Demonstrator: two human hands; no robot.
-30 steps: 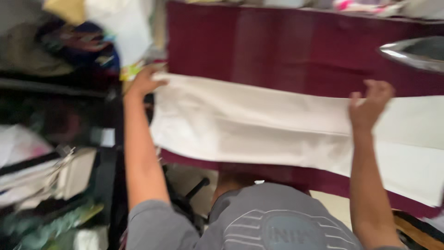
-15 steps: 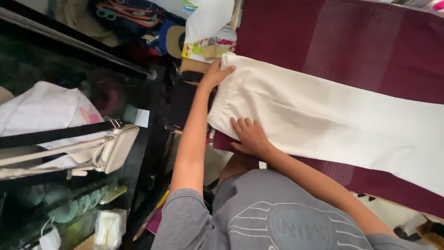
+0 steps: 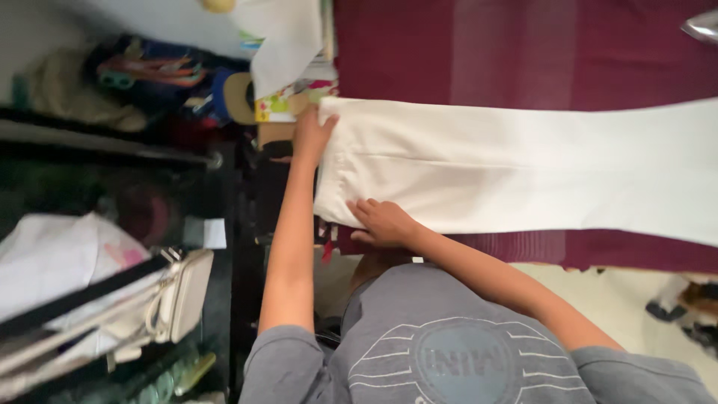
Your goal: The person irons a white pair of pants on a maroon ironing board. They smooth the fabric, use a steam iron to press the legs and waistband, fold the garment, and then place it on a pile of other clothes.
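Close to the person's grey shirt (image 3: 449,352), the right hand (image 3: 381,223) lies flat, fingers spread, pressing the near edge of the white trousers (image 3: 508,172). A bit farther, the left hand (image 3: 310,135) pinches the far corner of the waistband. The trousers lie on the dark red cloth (image 3: 523,52), with their long side running away to the right of both hands. Both hands are at the waist end. Beyond the left hand sit a small, bright green and yellow package (image 3: 277,105) and a hanging white cloth (image 3: 284,37).
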